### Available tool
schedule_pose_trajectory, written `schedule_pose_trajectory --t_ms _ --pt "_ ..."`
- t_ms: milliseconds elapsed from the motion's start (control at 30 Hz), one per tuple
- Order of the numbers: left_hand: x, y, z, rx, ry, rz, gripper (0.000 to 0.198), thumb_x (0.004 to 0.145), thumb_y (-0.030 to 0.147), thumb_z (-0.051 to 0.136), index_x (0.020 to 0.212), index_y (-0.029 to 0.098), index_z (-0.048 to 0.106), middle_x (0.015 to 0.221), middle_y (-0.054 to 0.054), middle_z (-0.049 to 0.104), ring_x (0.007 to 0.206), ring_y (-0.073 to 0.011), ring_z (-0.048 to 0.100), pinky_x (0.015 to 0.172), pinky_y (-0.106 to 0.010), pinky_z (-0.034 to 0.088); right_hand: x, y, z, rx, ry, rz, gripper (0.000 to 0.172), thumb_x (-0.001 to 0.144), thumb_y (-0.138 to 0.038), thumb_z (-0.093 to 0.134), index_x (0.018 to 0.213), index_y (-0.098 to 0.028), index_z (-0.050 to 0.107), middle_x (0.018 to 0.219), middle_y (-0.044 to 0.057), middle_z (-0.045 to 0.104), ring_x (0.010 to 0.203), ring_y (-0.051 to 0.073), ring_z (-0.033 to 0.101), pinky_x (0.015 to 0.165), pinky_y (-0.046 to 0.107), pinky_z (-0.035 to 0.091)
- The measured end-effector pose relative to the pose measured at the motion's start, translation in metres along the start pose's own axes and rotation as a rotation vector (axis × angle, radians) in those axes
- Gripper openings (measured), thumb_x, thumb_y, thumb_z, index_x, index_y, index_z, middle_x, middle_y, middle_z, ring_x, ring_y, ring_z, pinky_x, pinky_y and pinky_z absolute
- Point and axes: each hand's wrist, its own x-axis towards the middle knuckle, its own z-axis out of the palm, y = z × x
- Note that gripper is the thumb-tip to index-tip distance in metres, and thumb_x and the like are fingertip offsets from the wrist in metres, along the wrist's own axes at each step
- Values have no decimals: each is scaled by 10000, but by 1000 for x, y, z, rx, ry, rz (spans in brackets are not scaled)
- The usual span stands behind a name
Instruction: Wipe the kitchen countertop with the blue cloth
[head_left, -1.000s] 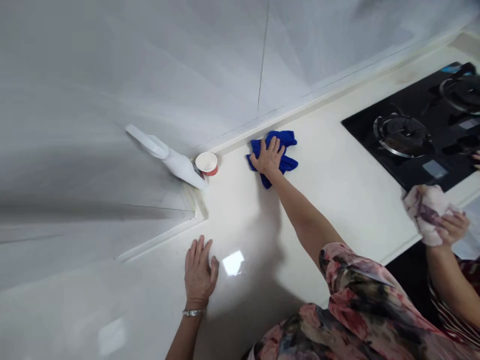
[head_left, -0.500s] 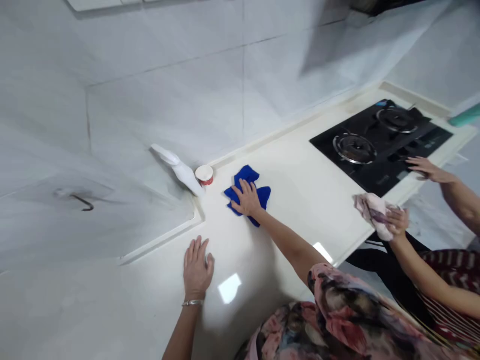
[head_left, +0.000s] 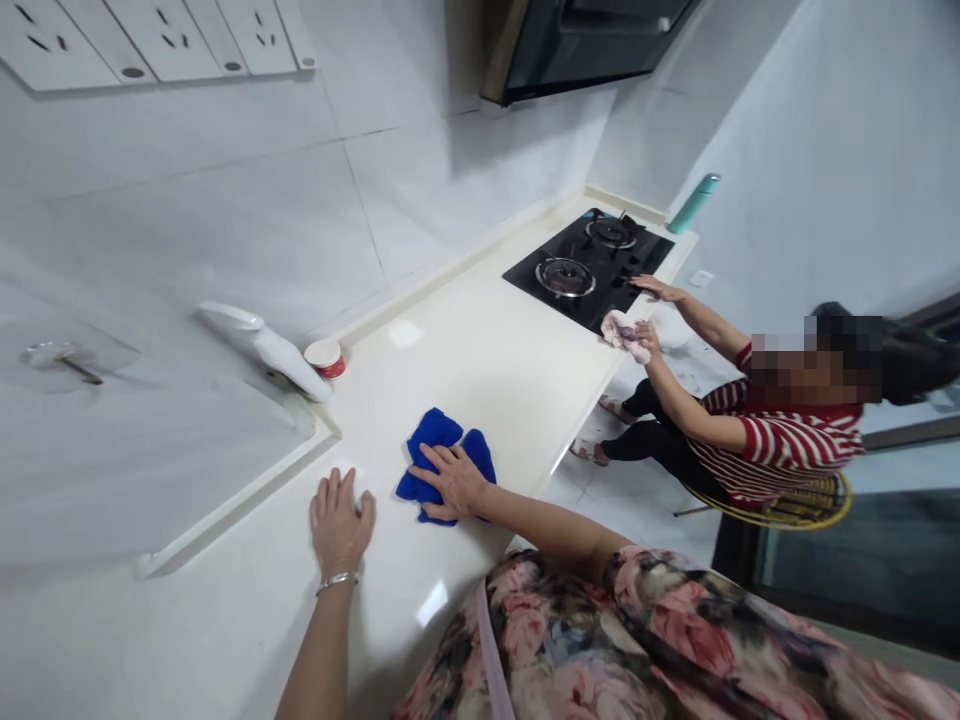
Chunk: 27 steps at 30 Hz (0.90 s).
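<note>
My right hand [head_left: 453,480] lies flat with spread fingers on a blue cloth [head_left: 439,455], pressing it onto the white countertop [head_left: 480,370]. A little to the left of the cloth, my left hand [head_left: 339,522] rests palm down on the counter, fingers open, with a silver bracelet at the wrist. A white spray bottle [head_left: 266,348] and a small red-and-white cup [head_left: 325,358] stand in the corner against the tiled wall, beyond both hands.
A black gas hob [head_left: 589,265] is set in the far end of the counter. Another person in a red striped top [head_left: 780,440] sits low by it, one hand on the hob, the other holding a pale cloth [head_left: 624,333]. A teal bottle [head_left: 694,203] stands beyond.
My right hand has dragged the blue cloth from the wall edge back toward me and close to my left hand. The view has lifted and swung. My left hand stayed flat.
</note>
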Motion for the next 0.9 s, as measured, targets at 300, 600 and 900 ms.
schedule_pose_trajectory --t_ms 300,600,900 --pt "-55 -33 -26 -16 -181 114 619 1032 484 402 1538 173 578 1702 -176 427 1622 -356 315 1330 -599 201 -63 9 -12 -68 -59 132 859 942 -657 657 1681 -311 389 1733 164 331 1416 428 433 1120 588 379" --pt "-259 -186 -168 196 319 -772 746 1033 498 411 1607 22 435 1732 -323 252 1653 -471 98 1284 -730 138 -38 -25 45 -169 227 301 813 1025 -590 340 1634 -61 438 1520 383 468 1276 566 489 960 731 389" --pt "-323 -205 -172 234 408 -930 752 1044 545 379 1598 38 431 1736 -261 297 1611 -495 202 1282 -721 154 69 -133 66 -112 173 262 851 1013 -596 350 1640 -23 391 1537 379 467 1359 559 431 1041 741 337"
